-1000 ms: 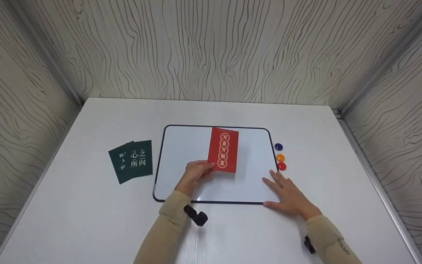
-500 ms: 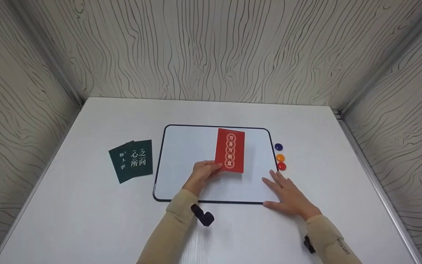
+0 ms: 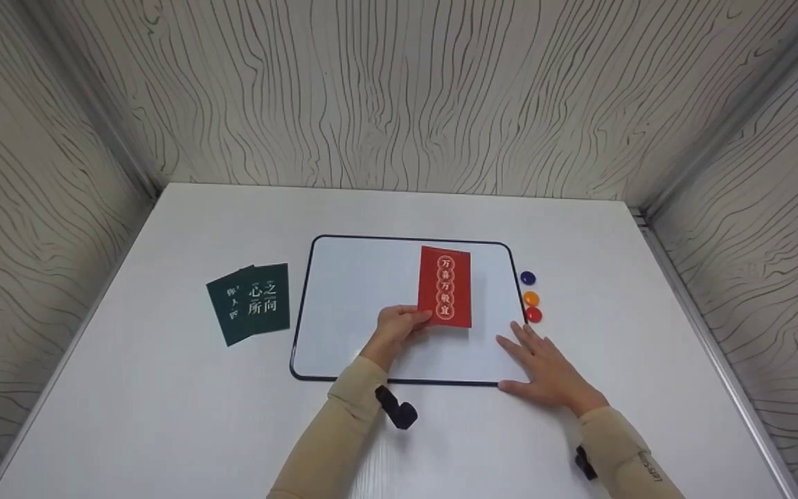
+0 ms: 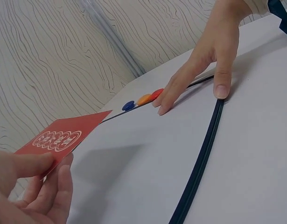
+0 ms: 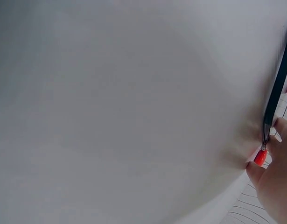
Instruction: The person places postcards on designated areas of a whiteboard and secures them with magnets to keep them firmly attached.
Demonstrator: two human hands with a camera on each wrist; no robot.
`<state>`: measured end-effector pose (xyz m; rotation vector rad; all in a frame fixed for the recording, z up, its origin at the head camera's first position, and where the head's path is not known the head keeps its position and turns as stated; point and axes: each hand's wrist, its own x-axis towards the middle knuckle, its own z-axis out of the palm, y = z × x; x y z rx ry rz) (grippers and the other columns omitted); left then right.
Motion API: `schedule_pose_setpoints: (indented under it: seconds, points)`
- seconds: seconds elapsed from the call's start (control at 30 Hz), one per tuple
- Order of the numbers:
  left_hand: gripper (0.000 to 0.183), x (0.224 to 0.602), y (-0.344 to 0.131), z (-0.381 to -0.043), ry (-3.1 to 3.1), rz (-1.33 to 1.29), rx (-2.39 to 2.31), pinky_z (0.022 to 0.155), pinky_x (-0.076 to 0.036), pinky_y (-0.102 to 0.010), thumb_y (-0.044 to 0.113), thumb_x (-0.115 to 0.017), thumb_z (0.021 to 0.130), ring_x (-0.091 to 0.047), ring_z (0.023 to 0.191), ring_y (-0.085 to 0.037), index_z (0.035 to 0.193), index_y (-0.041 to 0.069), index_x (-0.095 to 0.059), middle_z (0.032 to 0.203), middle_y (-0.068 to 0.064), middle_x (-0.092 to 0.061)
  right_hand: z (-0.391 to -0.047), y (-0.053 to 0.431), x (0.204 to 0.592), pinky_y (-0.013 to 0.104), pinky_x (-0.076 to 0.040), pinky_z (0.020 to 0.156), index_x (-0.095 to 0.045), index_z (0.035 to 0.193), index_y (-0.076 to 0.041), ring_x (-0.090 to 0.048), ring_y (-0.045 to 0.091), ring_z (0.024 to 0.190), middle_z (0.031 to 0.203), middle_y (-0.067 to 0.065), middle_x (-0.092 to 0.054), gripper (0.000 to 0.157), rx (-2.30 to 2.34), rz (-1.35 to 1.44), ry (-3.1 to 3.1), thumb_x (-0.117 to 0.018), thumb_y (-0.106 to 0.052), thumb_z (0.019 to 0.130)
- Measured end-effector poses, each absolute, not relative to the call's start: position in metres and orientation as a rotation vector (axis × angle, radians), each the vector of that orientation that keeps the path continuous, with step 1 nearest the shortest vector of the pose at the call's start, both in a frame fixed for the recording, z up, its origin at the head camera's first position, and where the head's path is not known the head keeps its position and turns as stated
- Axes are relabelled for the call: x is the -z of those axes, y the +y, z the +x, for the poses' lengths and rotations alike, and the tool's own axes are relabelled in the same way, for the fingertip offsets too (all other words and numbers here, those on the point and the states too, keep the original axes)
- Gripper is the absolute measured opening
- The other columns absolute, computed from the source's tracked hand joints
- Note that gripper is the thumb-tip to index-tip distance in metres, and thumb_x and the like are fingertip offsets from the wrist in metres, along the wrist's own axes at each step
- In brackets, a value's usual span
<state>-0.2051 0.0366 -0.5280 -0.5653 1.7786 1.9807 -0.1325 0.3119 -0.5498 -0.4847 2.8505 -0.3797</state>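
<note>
A red card with a column of white characters [image 3: 445, 287] is pinched by its lower left corner between the thumb and fingers of my left hand [image 3: 397, 329]. In the left wrist view the card [image 4: 64, 135] is tilted and held above a white board, casting a shadow on it. The whiteboard [image 3: 357, 291], edged in black, lies flat on the table. Spread out over the board's near right corner, my right hand [image 3: 544, 371] rests with straight fingers. Just beyond its fingertips sits a red round magnet-like disc [image 3: 533, 314].
Orange [image 3: 530, 299] and dark blue [image 3: 528, 278] discs line up behind the red one, along the board's right edge. Two dark green cards with white characters [image 3: 267, 298] overlap on the table left of the board. Patterned panels surround the white table [image 3: 129, 416] at the back and sides.
My left hand has carried the red card rightward over the board, and slightly nearer to me. The right hand has stayed in place.
</note>
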Motion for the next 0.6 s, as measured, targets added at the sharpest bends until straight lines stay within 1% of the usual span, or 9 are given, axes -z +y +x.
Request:
schedule_pose_setpoints:
  seconds: [0.07,0.17,0.3,0.43,0.6]
  points:
    - [0.029,0.529,0.04,-0.205,1.781,-0.561,-1.992,0.082,-0.06,-0.028,0.01,-0.072,0.084,-0.07,0.087,-0.015,0.109,-0.002,-0.063,0.107,-0.015,-0.071,-0.132,0.312,0.549,0.064,-0.017,0.119,-0.033,0.151,-0.024,-0.017,0.039,0.151,0.163,0.011,-0.019,0.082,0.375,-0.493,2.858,-0.056,-0.066,0.084]
    - [0.028,0.531,0.046,-0.204,1.788,-0.555,-2.008,0.079,-0.06,-0.027,0.008,-0.072,0.083,-0.069,0.082,-0.013,0.108,-0.003,-0.063,0.104,-0.015,-0.072,-0.132,0.313,0.55,0.064,-0.018,0.119,-0.033,0.15,-0.024,-0.018,0.039,0.15,0.163,0.011,-0.02,0.082,0.367,-0.499,2.866,-0.056,-0.066,0.084]
    - [0.025,0.534,0.053,-0.203,1.804,-0.559,-1.997,0.074,-0.059,-0.024,0.008,-0.072,0.083,-0.067,0.076,-0.01,0.104,-0.003,-0.065,0.098,-0.013,-0.073,-0.133,0.313,0.551,0.064,-0.019,0.119,-0.033,0.15,-0.024,-0.019,0.038,0.15,0.163,0.011,-0.021,0.082,0.363,-0.502,2.874,-0.057,-0.066,0.083]
    - [0.025,0.535,0.058,-0.203,1.816,-0.571,-1.966,0.072,-0.058,-0.023,0.01,-0.073,0.083,-0.068,0.079,-0.012,0.104,-0.001,-0.065,0.097,-0.011,-0.072,-0.133,0.314,0.553,0.063,-0.018,0.12,-0.034,0.15,-0.026,-0.019,0.037,0.151,0.163,0.009,-0.02,0.082,0.365,-0.498,2.875,-0.058,-0.065,0.083]
    - [0.026,0.535,0.061,-0.202,1.817,-0.576,-1.962,0.073,-0.058,-0.024,0.01,-0.073,0.083,-0.068,0.08,-0.013,0.105,-0.001,-0.065,0.098,-0.011,-0.072,-0.133,0.314,0.553,0.063,-0.02,0.119,-0.034,0.15,-0.025,-0.02,0.038,0.15,0.163,0.01,-0.021,0.082,0.363,-0.505,2.881,-0.058,-0.065,0.082]
